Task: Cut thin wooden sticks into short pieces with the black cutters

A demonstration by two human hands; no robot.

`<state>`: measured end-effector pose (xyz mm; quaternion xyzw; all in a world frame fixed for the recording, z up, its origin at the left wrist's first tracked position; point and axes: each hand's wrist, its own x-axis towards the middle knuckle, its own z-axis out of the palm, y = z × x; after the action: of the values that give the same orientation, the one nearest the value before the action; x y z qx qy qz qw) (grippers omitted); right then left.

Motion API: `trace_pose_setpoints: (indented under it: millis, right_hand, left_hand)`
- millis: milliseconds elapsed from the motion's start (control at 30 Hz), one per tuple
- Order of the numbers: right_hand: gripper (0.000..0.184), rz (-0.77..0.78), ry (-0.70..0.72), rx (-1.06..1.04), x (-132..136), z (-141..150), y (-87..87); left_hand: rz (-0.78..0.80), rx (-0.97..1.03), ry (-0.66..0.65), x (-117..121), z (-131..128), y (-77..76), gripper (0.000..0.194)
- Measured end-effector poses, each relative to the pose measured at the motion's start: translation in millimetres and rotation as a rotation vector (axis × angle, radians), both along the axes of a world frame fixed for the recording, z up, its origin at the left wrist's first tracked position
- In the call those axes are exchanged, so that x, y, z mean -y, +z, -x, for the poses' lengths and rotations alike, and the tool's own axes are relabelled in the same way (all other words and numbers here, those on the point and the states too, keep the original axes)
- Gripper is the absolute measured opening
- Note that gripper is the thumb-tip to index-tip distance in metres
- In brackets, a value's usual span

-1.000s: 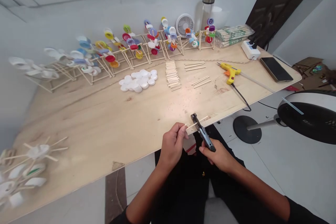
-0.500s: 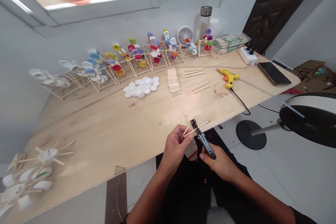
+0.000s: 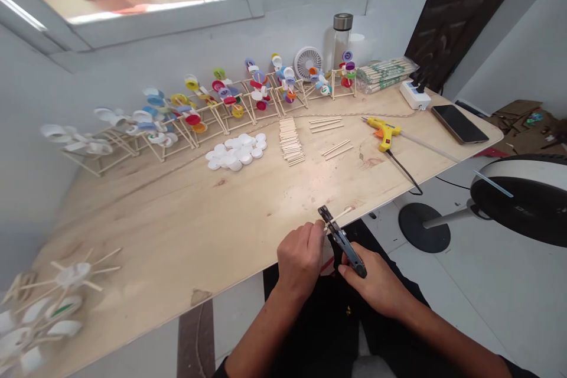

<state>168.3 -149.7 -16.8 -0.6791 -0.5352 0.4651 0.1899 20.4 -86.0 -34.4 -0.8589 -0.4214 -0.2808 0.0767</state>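
Observation:
My left hand (image 3: 301,260) is closed round a thin wooden stick (image 3: 343,214) at the table's front edge, its knuckles turned up and hiding the near end. My right hand (image 3: 376,280) grips dark cutting pliers (image 3: 349,251) by the handles. The jaws lie across the stick just right of my left fingers, and the far end sticks out beyond them. Farther back on the table are a row of short cut sticks (image 3: 290,140), two small groups of longer sticks (image 3: 326,124), and a cluster of white bottle caps (image 3: 237,152).
A yellow glue gun (image 3: 385,133), power adapter (image 3: 415,95) and phone (image 3: 459,124) are on the right. Stick frames with coloured cap wheels (image 3: 228,94) line the wall beside a small fan (image 3: 308,64). Cap-and-stick wheels (image 3: 73,275) lie front left. A round black fan (image 3: 522,201) stands off the right edge.
My left hand has rolled over its grip, covering the two stick ends seen half a second ago. The pliers stay across the stick. The view tilted up, then shifted slightly.

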Motion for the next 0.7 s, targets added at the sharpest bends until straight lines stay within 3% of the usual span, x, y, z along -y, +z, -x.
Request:
trace_pose_setpoints:
  millis: [133,233,700]
  right_hand:
    - [0.005,0.011,0.017,0.0,2,0,5.1]
    - [0.006,0.012,0.035,-0.032,3,-1,7.7]
    - [0.005,-0.14,0.093,0.073,1,-4,11.6]
  left_hand:
    - [-0.067,-0.048,-0.03,-4,3,3.7,0.015]
    - [-0.012,-0.045,-0.085,-6,6,7.6,0.017]
    - [0.691,0.349,-0.285,-5,14,30.6,0.016]
